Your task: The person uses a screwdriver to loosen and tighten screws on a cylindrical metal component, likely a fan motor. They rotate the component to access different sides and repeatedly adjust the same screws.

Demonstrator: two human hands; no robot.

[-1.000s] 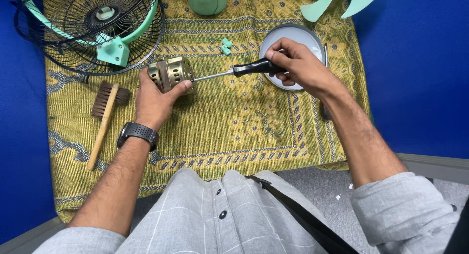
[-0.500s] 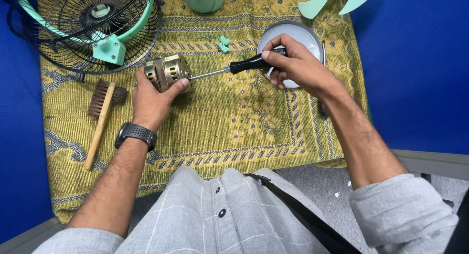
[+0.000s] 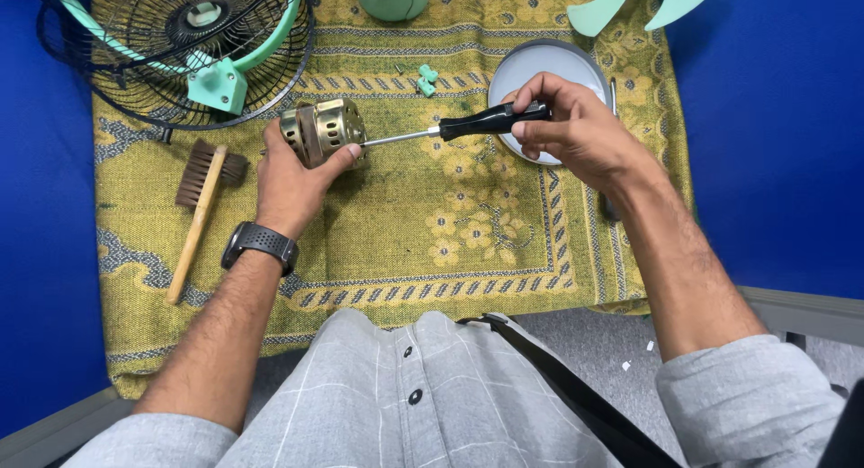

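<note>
Head view: the left hand [image 3: 292, 175] grips a brass-coloured motor housing [image 3: 322, 131] from below and the near side, fingers wrapped round it, holding it just above the yellow patterned cloth [image 3: 405, 225]. The housing's round axis runs roughly left to right, its perforated end facing right. The right hand [image 3: 576, 130] is closed round the black handle of a screwdriver [image 3: 450, 128]; the tool's long axis lies nearly level, handle to the right, metal shaft pointing left, slightly downward, with its tip at the housing's right face. The housing sits at the left fingertips; the handle lies across the right fingers. Behind the right hand a round grey plate [image 3: 540, 67] rests on the cloth, partly covered by it. A wire fan guard [image 3: 180, 45] lies beyond the left hand, near it but apart. A wooden brush [image 3: 200, 207] lies left of the left wrist. Small green clips [image 3: 426, 78] lie behind the shaft. Bare cloth lies open toward the person, between the forearms.
</note>
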